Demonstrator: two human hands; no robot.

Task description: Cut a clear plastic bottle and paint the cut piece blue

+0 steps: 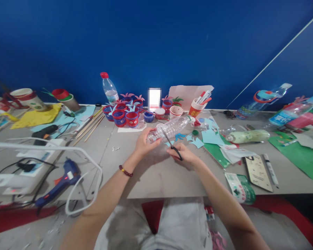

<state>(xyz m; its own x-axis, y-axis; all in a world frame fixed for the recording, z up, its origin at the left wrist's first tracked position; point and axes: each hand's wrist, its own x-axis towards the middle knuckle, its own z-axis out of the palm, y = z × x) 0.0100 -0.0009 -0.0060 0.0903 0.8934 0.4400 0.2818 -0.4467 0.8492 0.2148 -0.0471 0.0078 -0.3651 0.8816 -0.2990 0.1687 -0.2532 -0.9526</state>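
My left hand (147, 141) is wrapped round the lower end of a clear plastic bottle (173, 127), which lies tilted with its neck pointing away to the right. In my right hand (184, 155) is a pair of scissors (174, 147) with black handles. Their blades reach up to the bottle's side near my left fingers; whether they pierce the plastic I cannot tell. Light blue paper cutouts (197, 142) lie just right of the scissors, near a green bottle cap (195, 132).
Painted red and blue cups (120, 118) stand at the back, beside a bottle with a red cap (109, 90). A blue glue gun (70, 173), white power strip (39, 166) and looping cable lie left. Pens in a paper cup (195, 107), a phone (258, 173) and more bottles are right.
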